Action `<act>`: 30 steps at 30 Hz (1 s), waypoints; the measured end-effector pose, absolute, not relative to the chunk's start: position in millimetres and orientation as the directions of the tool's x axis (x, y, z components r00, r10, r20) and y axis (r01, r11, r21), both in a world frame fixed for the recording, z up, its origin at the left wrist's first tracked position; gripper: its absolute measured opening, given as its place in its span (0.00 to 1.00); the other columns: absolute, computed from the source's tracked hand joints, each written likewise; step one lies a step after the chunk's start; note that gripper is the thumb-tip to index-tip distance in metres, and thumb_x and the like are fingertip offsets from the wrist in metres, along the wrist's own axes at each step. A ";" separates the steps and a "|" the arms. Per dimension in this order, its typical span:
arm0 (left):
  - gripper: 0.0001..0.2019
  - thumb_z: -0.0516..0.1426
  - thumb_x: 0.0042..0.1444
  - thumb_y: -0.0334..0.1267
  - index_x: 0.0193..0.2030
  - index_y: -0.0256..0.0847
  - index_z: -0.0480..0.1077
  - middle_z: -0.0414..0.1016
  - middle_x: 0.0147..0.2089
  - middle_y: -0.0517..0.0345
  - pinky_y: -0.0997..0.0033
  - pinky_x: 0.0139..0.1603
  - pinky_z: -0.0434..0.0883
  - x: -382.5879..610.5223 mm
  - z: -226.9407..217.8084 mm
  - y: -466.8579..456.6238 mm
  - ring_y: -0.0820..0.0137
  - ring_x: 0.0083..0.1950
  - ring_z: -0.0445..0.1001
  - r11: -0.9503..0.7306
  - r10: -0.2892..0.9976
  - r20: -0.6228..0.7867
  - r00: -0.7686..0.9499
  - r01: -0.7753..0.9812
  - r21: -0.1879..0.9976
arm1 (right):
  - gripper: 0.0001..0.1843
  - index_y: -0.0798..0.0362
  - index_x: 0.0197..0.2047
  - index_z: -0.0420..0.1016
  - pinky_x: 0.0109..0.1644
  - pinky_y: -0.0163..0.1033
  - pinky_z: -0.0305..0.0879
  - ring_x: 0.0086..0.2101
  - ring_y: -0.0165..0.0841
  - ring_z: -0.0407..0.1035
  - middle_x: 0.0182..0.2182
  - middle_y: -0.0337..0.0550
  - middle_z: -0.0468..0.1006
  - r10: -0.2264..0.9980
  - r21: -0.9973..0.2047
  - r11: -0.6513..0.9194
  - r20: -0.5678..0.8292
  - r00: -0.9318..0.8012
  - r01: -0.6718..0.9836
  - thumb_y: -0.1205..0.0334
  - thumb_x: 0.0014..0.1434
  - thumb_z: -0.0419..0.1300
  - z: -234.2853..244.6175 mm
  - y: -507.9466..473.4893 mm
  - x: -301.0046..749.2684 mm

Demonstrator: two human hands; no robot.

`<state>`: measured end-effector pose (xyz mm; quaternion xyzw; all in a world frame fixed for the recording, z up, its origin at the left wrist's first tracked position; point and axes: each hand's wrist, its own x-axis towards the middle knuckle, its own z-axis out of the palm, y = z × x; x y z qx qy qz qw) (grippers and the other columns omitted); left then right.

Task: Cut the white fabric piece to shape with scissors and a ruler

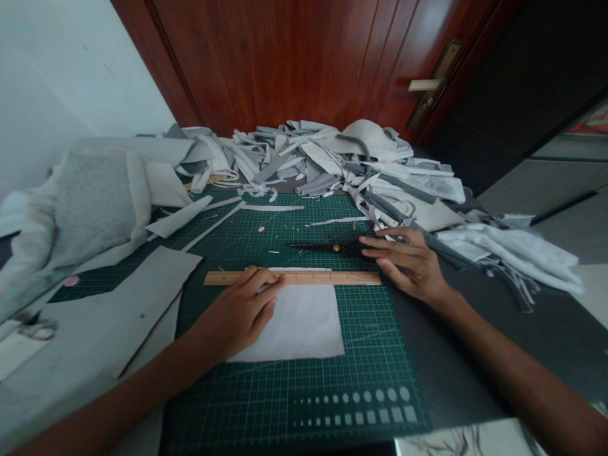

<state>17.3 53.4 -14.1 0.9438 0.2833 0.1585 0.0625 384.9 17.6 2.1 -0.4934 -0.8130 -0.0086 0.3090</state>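
Observation:
My left hand [237, 310] rests on a wooden ruler [313, 278], with its fingertips pressing the ruler's left half flat. The ruler lies across the top edge of a square of white fabric [297, 326] on a green cutting mat [380, 354]. My right hand [408, 261] is at the ruler's right end, its fingers curled over the handles of black scissors [323, 247]. The scissor blades point left across the mat, and my fingers hide part of the handles.
A large heap of grey and white fabric offcuts [308, 161] lies behind the mat. Grey fabric pieces [90, 329] cover the left side, with loose strips and small scraps on the mat. A dark table edge [446, 373] lies to the right, and a red-brown wooden door [285, 57] stands behind.

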 end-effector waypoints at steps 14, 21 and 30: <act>0.24 0.48 0.70 0.29 0.72 0.37 0.61 0.66 0.61 0.43 0.47 0.65 0.69 27.6 -21.1 49.3 0.55 0.62 0.66 -0.803 0.591 0.272 0.759 0.522 0.288 | 0.10 0.50 0.46 0.78 0.56 0.54 0.70 0.46 0.44 0.76 0.42 0.49 0.83 0.870 -0.370 0.363 0.464 -0.168 0.855 0.62 0.67 0.55 -18.7 35.5 395.3; 0.23 0.49 0.69 0.30 0.69 0.36 0.65 0.68 0.61 0.43 0.48 0.65 0.69 27.4 -17.8 51.1 0.55 0.62 0.66 -0.788 0.607 0.264 0.750 0.525 0.322 | 0.13 0.52 0.53 0.76 0.58 0.57 0.71 0.50 0.48 0.74 0.48 0.55 0.79 0.872 -0.297 0.338 0.456 -0.178 0.893 0.61 0.67 0.58 -33.1 40.2 404.3; 0.23 0.49 0.70 0.30 0.70 0.34 0.65 0.69 0.60 0.42 0.49 0.64 0.70 25.9 -21.2 48.7 0.55 0.61 0.67 -0.812 0.579 0.282 0.765 0.512 0.279 | 0.14 0.53 0.52 0.78 0.57 0.58 0.70 0.48 0.48 0.75 0.46 0.54 0.82 0.888 -0.277 0.340 0.409 -0.210 0.899 0.58 0.67 0.59 -32.4 41.5 409.6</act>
